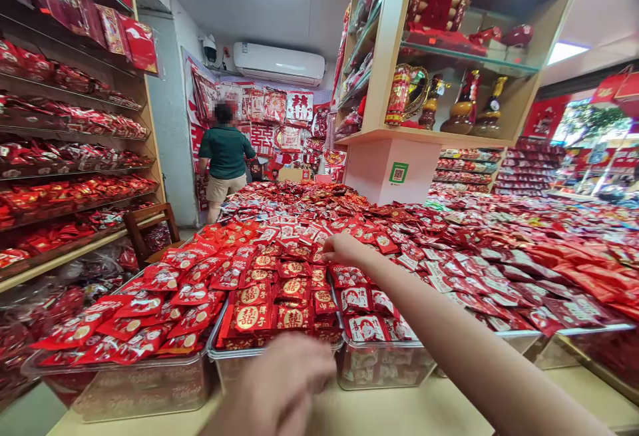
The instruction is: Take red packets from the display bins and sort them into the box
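The small red plastic-wrapped packets [319, 239] lie heaped behind the clear plastic bin [272, 356]. The right hand [342, 247] closes on them; a loose pinch could spill neighbours. The left hand [279, 389], blurred, hangs curled before the bin, its grip unclear.

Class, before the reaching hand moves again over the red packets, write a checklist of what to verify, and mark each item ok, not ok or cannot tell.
1. Right hand is over the red packets, far along the display: ok.
2. Whether the right hand grips a packet: cannot tell; its fingers are curled and face away.
3. Left hand is clear of the packets, low by the table edge: ok, though it is blurred.
4. Left hand is empty: cannot tell.
5. Clear bins sit fully on the table: ok.
6. The other person stands apart, back by the wall: ok.
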A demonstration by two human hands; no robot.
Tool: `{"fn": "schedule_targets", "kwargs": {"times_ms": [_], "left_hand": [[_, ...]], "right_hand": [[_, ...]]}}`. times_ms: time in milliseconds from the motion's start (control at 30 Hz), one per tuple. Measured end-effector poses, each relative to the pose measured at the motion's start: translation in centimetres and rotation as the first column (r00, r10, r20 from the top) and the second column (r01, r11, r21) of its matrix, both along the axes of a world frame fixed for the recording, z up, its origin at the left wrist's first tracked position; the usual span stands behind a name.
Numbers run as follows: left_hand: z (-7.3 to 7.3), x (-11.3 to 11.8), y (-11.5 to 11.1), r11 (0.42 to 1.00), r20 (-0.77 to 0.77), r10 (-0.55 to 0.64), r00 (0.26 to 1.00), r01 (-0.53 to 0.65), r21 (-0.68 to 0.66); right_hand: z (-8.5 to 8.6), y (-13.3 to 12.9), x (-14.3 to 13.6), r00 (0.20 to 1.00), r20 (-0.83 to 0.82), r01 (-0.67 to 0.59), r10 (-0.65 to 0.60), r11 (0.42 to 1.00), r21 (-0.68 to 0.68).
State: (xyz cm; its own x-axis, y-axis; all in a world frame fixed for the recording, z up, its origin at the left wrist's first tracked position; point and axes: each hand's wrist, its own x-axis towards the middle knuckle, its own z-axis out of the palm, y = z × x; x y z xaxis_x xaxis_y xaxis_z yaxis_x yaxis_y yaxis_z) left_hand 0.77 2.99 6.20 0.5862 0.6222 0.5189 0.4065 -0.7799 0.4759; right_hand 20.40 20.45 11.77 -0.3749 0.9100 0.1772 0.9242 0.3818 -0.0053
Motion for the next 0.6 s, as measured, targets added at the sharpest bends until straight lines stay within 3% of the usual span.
{"fn": "schedule_targets", "kwargs": {"times_ms": [67,133,167,267,333,433,600], "left_hand": [[3.7,0.6,3.4,0.973,-0.245,0.226,0.943,-0.208,0.098],[5.9,1.3,7.9,0.961,-0.317,0.275,0.907,-0.252,0.113],[6.4,1.5,10.2,0.959,-0.357,0.283,0.890,-0.259,0.115],[5.8,1.6,15.2,0.947,-0.471,0.315,0.824,-0.307,0.095],[4.8,1.1,16.7,0.937,-0.523,0.328,0.787,-0.343,0.072],[3.8,0.2,17.0,0.936,-0.554,0.315,0.770,-0.349,0.047],[3.7,-0.6,17.0,0.955,-0.560,0.261,0.786,-0.294,0.033]], "right_hand": [[-0.4,0.0,0.6,1.000,-0.005,0.003,-0.003,1.000,-0.008],[-0.6,0.1,0.9,1.000,-0.014,0.007,-0.007,1.000,-0.008],[-0.7,0.1,0.9,1.000,-0.019,0.008,-0.008,1.000,-0.007],[-1.0,0.3,0.8,1.000,-0.030,0.004,-0.004,1.000,0.004],[-1.1,0.4,0.7,0.999,-0.034,0.002,-0.001,1.000,0.016],[-1.3,0.5,0.7,0.999,-0.040,0.006,-0.005,1.000,0.024],[-1.5,0.2,1.0,0.997,-0.069,0.021,-0.020,1.000,0.011]]}}
